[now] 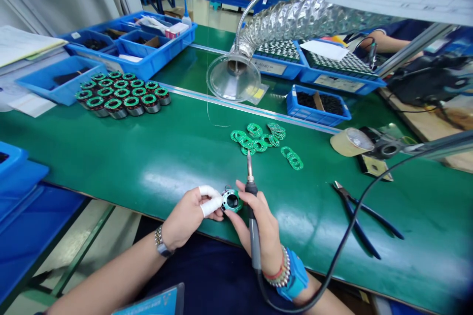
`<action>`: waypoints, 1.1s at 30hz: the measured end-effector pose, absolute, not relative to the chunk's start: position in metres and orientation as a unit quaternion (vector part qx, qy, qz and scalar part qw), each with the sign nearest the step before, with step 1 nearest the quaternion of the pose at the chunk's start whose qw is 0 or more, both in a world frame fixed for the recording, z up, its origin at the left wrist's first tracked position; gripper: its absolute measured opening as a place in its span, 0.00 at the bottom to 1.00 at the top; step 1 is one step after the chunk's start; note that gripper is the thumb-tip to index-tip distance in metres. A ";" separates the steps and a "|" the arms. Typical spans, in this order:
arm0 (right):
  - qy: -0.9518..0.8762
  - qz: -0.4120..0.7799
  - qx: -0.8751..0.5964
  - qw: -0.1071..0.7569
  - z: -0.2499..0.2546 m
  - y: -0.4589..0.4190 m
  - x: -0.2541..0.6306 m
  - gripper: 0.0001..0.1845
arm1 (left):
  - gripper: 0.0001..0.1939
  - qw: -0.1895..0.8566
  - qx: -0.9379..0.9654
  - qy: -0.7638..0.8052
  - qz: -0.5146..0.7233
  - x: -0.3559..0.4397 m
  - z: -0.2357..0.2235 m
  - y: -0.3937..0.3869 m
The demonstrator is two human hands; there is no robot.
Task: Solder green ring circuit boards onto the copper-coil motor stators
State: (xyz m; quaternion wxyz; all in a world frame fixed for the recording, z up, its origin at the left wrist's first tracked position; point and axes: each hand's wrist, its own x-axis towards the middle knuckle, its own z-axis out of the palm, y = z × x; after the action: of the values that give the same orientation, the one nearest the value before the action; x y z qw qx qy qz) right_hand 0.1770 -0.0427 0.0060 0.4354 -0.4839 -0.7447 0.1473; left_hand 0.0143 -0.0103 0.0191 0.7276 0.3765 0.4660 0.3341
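Near the bench's front edge, my left hand [195, 209] pinches the left side of a motor stator [232, 201] topped by a green ring-shaped circuit board. White tape covers two of its fingertips. My right hand [260, 226] has a soldering iron [254, 236] between its fingers, tip pointing away from me, while its thumb and a fingertip touch the stator's right side. Beyond the iron's tip lies a loose pile of green ring boards [258, 139]. A thin solder wire [218, 124] hangs down to the bench behind them.
Finished-looking stators [123, 93] stand grouped at left beside blue bins [125, 42]. A clear fume funnel [233, 78] on a foil duct hangs over the middle. Cutting pliers [364, 214], a tape roll [351, 141] and a blue box of black parts [318, 106] are at right. The iron's cable [354, 221] arcs across the right.
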 end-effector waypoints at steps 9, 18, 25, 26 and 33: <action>-0.744 0.171 -0.462 0.452 0.019 -0.041 0.185 0.19 | 0.10 0.704 0.424 0.476 0.313 0.015 0.022 -0.005; -0.749 0.214 -0.422 0.465 0.054 -0.046 0.221 0.15 | 0.10 0.675 0.500 0.481 0.253 0.012 0.028 0.004; -0.714 0.291 -0.464 0.436 0.050 -0.045 0.226 0.11 | 0.08 0.652 0.516 0.497 0.248 0.014 0.029 0.004; -0.713 0.296 -0.465 0.434 0.050 -0.044 0.226 0.11 | 0.08 0.652 0.515 0.498 0.247 0.014 0.029 0.004; -0.713 0.304 -0.454 0.439 0.051 -0.044 0.225 0.10 | 0.07 0.648 0.521 0.501 0.240 0.013 0.029 0.005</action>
State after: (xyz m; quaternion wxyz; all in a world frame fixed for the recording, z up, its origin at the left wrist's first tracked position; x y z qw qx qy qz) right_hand 0.2251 -0.0436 0.0506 0.4390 -0.4541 -0.7133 0.3038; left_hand 0.0132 0.0053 0.0293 0.6482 0.5206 0.5011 0.2400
